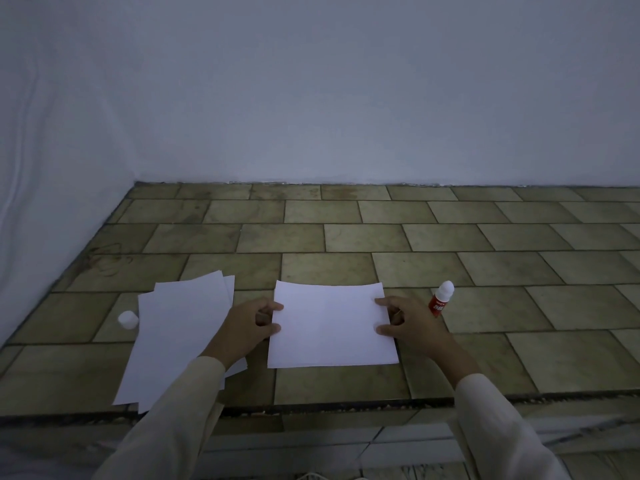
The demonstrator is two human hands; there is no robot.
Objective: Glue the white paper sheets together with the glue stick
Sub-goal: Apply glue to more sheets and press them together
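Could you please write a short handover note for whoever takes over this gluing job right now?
Left hand: fingertips at the left edge of the centre sheet; pinching or just touching, unclear.
Right hand: forefinger and thumb rest on its right edge.
Glue stick stands right of the sheet, untouched.
Stack of sheets lies left, white cap beside it.
Done: one sheet laid flat; glue on it not discernible.
Left: glue, add a sheet, press.

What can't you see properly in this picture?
Head view:
- Glue stick label: too small and blurred to read.
- Left paper stack: sheet count hidden by overlap and the left sleeve.
- Anything under the middle sheet: covered by the sheet itself.
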